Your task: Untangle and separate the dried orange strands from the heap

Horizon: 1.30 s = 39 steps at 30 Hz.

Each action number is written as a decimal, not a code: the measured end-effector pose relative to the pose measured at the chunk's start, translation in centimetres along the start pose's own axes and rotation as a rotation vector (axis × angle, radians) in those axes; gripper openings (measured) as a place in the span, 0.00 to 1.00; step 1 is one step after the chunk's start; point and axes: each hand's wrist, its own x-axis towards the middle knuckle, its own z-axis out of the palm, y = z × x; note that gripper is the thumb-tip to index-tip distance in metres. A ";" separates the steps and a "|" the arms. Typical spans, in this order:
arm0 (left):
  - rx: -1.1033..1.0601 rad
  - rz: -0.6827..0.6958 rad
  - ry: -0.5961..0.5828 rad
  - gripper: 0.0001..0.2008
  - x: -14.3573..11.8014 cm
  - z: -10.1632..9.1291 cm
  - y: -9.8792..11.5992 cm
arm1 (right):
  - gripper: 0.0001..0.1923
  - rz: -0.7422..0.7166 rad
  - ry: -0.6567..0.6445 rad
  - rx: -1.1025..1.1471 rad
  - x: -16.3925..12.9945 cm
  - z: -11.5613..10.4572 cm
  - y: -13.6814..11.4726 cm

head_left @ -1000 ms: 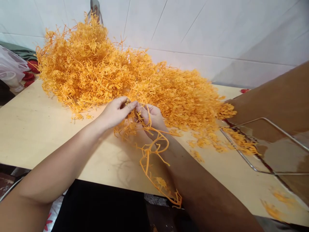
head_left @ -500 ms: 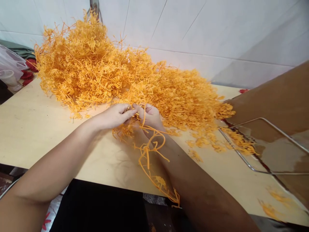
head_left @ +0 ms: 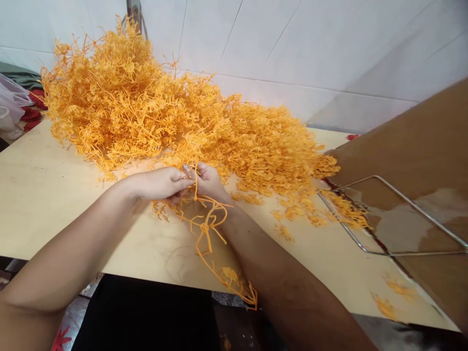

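Note:
My left hand (head_left: 166, 183) and my right hand (head_left: 205, 179) meet just in front of a big heap of orange plastic sprigs (head_left: 139, 107). Both are closed, their fingertips pinching a thin, branching orange plastic stem (head_left: 205, 226). The part of the stem between the fingers is mostly hidden. Its loose end trails down over my right forearm and past the table's front edge, with a small flower-like tuft (head_left: 230, 275) low on it. More orange pieces (head_left: 159, 209) show under my left hand.
A brown cardboard box (head_left: 413, 146) with a bent metal wire frame (head_left: 402, 195) stands at the right. Loose sprigs lie scattered on the pale table (head_left: 44, 204). A white tiled wall (head_left: 329, 48) rises behind. Plastic bags (head_left: 10, 100) sit at the far left.
The whole view has shifted slightly, so everything sits further left. My hands have drawn a little nearer the table's front, away from the heap, still gripping the stem.

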 end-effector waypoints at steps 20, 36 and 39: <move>-0.228 -0.038 0.252 0.04 0.9 0.0 -0.6 | 0.19 -0.024 0.070 0.214 -0.3 -0.4 -1.1; -0.111 0.127 0.483 0.11 2.7 1.0 -2.6 | 0.19 0.030 -0.081 0.229 -0.6 -0.5 -0.8; -0.082 0.100 0.471 0.13 2.5 0.8 -2.6 | 0.19 0.044 -0.071 0.240 -0.6 -0.2 -0.8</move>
